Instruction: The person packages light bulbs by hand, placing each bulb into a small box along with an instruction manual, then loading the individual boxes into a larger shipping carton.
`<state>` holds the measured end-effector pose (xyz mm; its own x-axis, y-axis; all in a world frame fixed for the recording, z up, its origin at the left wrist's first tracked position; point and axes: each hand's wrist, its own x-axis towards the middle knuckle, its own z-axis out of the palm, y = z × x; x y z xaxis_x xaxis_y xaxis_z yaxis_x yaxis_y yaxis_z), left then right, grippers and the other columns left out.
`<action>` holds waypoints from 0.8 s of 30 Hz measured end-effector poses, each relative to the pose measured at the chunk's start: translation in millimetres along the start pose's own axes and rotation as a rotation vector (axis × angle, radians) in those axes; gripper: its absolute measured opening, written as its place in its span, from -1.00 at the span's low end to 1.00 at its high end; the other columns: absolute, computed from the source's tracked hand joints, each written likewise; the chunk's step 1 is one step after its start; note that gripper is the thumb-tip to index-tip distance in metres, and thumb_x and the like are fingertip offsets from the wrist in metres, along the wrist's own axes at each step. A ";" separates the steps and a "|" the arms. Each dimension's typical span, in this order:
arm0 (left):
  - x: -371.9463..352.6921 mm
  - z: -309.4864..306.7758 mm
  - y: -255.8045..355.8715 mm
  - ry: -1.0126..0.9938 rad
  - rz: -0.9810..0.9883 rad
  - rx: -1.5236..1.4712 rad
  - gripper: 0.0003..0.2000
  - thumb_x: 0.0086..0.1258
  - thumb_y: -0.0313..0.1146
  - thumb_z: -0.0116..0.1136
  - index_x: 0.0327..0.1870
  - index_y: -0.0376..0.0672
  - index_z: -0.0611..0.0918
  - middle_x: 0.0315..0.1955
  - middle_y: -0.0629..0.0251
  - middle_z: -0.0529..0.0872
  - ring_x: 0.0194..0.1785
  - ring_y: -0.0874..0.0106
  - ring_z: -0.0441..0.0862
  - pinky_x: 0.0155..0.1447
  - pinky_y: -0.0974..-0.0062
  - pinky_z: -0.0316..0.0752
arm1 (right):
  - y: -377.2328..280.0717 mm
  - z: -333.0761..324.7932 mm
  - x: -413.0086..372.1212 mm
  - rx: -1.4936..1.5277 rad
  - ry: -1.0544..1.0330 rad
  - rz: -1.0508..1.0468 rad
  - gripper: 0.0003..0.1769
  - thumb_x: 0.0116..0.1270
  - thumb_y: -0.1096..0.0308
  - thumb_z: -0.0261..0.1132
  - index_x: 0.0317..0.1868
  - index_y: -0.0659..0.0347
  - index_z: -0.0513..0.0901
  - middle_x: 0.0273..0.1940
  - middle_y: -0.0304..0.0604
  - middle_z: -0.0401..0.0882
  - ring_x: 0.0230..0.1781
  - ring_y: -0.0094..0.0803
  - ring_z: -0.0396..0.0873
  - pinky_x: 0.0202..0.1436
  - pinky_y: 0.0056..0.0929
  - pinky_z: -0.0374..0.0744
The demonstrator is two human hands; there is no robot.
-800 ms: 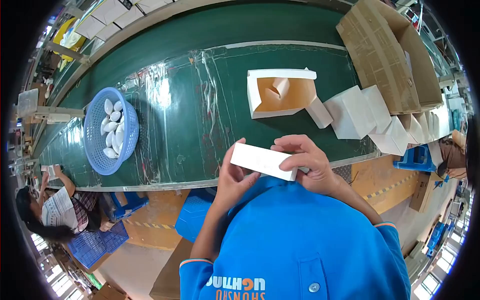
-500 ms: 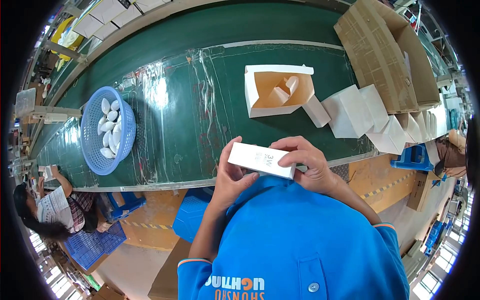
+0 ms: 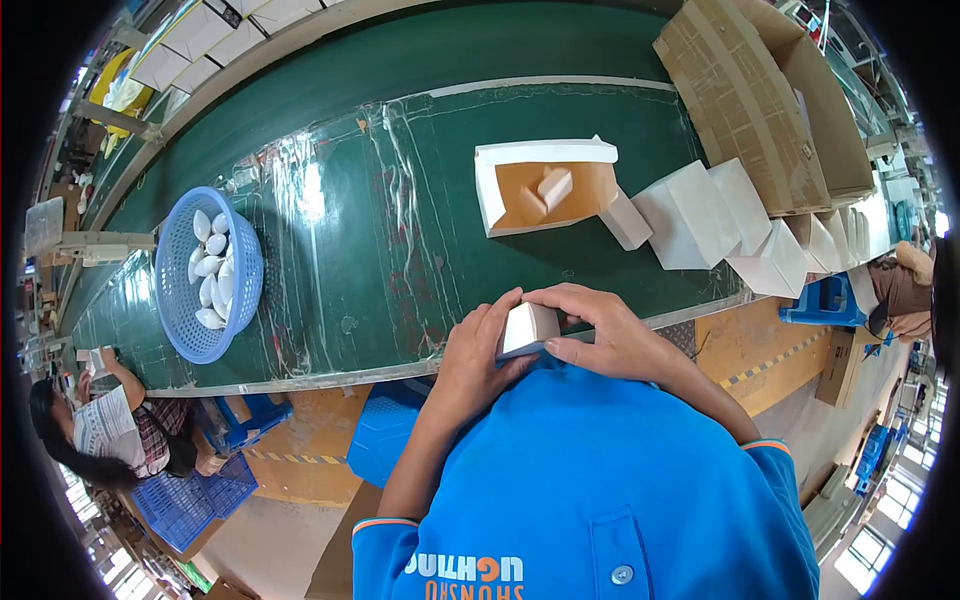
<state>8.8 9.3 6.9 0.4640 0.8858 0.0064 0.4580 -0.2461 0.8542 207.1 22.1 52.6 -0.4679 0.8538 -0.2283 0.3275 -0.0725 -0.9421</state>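
A small white box (image 3: pixel 530 328) is held close to the blue shirt, at the near edge of the green bench (image 3: pixel 350 250). My left hand (image 3: pixel 475 350) wraps round its left side. The fingers of my right hand (image 3: pixel 600 332) press on its right side. Beyond my hands stands an open white carton (image 3: pixel 487 195) with a brown inside and small white pieces in it. A small white box (image 3: pixel 626 222) leans at its right. Far to the left, a blue basket (image 3: pixel 247 280) holds several white bulbs (image 3: pixel 208 266).
Several white cartons (image 3: pixel 690 215) stand in a row at the right, beside a large cardboard box (image 3: pixel 745 110). A co-worker (image 3: pixel 105 425) sits at the far left, and part of another person (image 3: pixel 900 290) shows at the far right. Blue stools (image 3: pixel 385 430) stand below the bench.
Both my hands have turned the small box, so its printed side no longer shows and an end faces up. My left hand now wraps further round it. The view has shifted slightly.
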 end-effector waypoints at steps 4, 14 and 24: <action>4.0 0.3 -5.4 0.019 0.100 0.014 -0.25 -0.11 -0.47 0.36 0.24 -0.20 0.32 -0.32 0.08 0.53 -0.24 0.12 0.53 -0.21 0.23 0.42 | 3.7 -2.5 1.9 -0.080 -0.016 -0.010 -0.47 0.10 0.36 0.26 0.13 0.30 0.46 -0.01 0.05 0.52 -0.04 -0.08 0.52 0.01 -0.30 0.51; 10.3 -9.4 3.1 -0.061 0.063 0.241 -0.27 -0.16 -0.44 0.30 0.20 -0.25 0.36 -0.40 0.14 0.51 -0.28 0.20 0.53 -0.24 0.29 0.42 | -1.8 1.3 9.5 -0.236 -0.002 -0.035 -0.56 -0.01 0.48 0.21 -0.02 0.33 0.48 -0.34 -0.04 0.59 -0.35 -0.08 0.56 -0.24 -0.27 0.53; 11.8 -13.7 5.0 -0.183 -0.128 0.072 -0.31 -0.14 -0.48 0.27 0.19 -0.18 0.40 -0.15 -0.01 0.60 -0.10 0.02 0.57 -0.04 0.26 0.49 | 9.1 12.1 17.0 -0.286 0.097 -0.059 -0.63 0.04 0.61 0.09 -0.08 0.31 0.53 -0.25 0.04 0.62 -0.22 -0.02 0.59 -0.17 -0.23 0.56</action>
<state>6.2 23.9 18.4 0.5254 0.8270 -0.1998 0.5721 -0.1696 0.8025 192.1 29.8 37.2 -0.4170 0.8984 -0.1379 0.5266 0.1151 -0.8423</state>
